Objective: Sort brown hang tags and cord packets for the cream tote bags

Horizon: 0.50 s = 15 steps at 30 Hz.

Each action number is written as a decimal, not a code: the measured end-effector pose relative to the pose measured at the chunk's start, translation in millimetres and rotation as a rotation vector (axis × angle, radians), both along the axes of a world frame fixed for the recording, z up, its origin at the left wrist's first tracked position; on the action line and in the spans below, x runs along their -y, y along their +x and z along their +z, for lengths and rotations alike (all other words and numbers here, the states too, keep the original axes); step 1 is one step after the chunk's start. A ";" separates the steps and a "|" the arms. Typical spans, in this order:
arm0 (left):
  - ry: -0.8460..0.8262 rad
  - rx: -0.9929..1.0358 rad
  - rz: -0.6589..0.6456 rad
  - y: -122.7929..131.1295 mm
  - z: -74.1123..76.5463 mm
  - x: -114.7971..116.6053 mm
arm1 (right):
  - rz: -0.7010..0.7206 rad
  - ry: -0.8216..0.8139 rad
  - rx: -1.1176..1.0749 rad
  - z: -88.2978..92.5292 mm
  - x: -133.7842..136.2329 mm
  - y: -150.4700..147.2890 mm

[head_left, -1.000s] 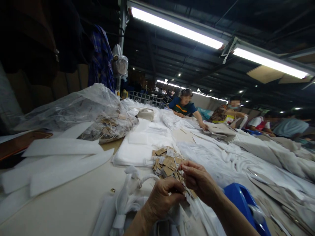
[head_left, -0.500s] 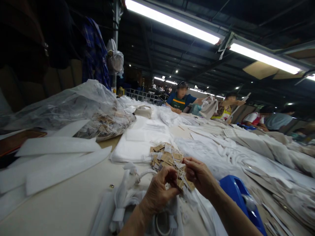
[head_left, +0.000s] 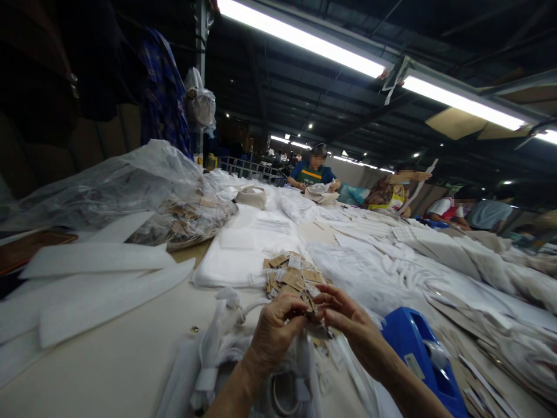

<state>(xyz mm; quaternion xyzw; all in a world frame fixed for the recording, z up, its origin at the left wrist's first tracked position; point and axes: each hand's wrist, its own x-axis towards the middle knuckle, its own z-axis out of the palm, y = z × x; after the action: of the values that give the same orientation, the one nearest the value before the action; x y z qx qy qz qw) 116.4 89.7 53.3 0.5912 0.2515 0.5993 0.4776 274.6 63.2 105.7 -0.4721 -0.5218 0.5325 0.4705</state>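
My left hand and my right hand meet in front of me, fingers pinched together on a small brown paper tag with string. Just beyond them lies a heap of brown tags on the table. White fabric pieces with handles lie under and left of my left wrist. A blue tape dispenser stands close to my right forearm.
Long white strips lie at the left. A clear plastic bag with more tags sits behind them. Folded white cloth and piles of white bags cover the table. Several other people work at the far end.
My hands have drawn closer together over the tag heap. A person at the far end has lowered the white bag held up half a second ago.
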 end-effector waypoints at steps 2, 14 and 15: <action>-0.007 -0.015 -0.002 0.0 -0.1 0.2 | 0.036 0.051 0.114 -8.9 4.1 -0.6; 0.048 -0.130 0.243 3.5 -1.9 5.8 | -0.160 0.440 0.395 -35.8 3.7 -1.8; 0.087 -0.160 0.272 3.6 -1.9 5.8 | -0.171 0.472 0.406 -35.2 4.3 -2.2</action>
<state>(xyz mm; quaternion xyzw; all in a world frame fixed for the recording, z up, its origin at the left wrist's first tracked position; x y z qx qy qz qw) 120.0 83.9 51.5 0.6175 0.3405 0.6198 0.3445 272.4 58.9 70.4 -0.4886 -0.6726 0.2501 0.4964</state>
